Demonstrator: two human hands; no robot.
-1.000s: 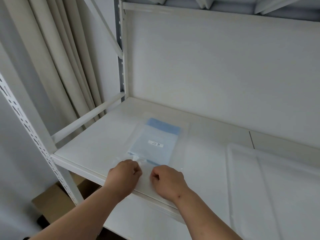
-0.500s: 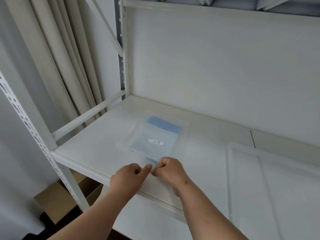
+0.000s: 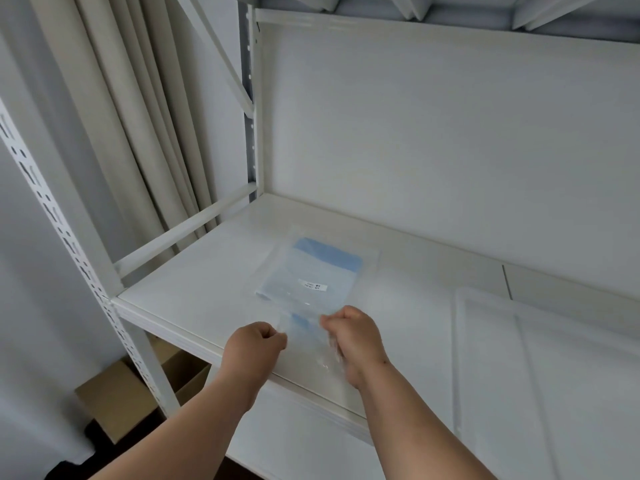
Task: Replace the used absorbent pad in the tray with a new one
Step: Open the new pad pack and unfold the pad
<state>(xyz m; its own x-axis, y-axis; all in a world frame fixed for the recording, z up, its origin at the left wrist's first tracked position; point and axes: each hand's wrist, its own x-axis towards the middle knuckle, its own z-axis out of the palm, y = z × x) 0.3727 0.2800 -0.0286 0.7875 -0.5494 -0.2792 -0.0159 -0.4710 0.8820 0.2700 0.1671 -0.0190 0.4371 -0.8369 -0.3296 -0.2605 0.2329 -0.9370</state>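
Note:
A clear plastic bag (image 3: 313,271) with a folded blue absorbent pad and a small white label inside lies on the white shelf (image 3: 194,292). Its near end is lifted off the shelf. My left hand (image 3: 254,348) pinches the near edge of the bag on the left. My right hand (image 3: 355,337) pinches the same edge on the right, a short gap apart. A white tray (image 3: 485,358) sits on the shelf to the right; nothing shows in it.
The shelf's back panel rises close behind, and an upper shelf hangs overhead. A metal upright (image 3: 69,244) and beige curtains (image 3: 131,126) stand on the left. A cardboard box (image 3: 121,400) sits on the floor below, with a lower shelf board (image 3: 294,445) beneath the shelf.
Both hands have raised the near end of the bag off the shelf and drawn slightly apart, stretching its opening; the bag's far end stays on the shelf.

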